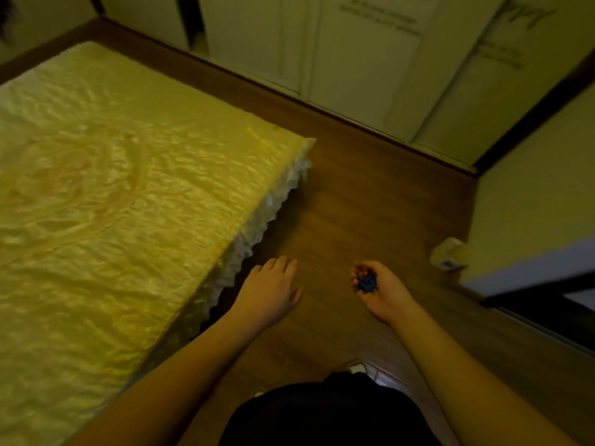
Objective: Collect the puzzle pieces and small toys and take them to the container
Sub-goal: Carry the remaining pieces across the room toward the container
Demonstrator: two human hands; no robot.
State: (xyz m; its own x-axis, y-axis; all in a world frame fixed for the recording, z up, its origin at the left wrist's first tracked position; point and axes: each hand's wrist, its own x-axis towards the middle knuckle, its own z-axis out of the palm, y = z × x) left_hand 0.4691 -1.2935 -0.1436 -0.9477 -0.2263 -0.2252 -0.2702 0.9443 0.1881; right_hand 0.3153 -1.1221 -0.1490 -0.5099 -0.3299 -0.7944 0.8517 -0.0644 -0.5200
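My right hand [381,291] is turned palm up over the wooden floor, its fingers curled around a small heap of toys and puzzle pieces [367,282], dark blue with a few reddish bits. My left hand [272,291] hovers palm down beside it, fingers relaxed and holding nothing, close to the bed's frilled corner. No container is in view.
A bed with a shiny yellow cover [106,188] and white lace trim fills the left. Brown wooden floor [360,194] runs ahead to white wardrobe doors [363,59]. A small pale object [449,254] sits by the wall on the right, near a dark-framed opening [547,304].
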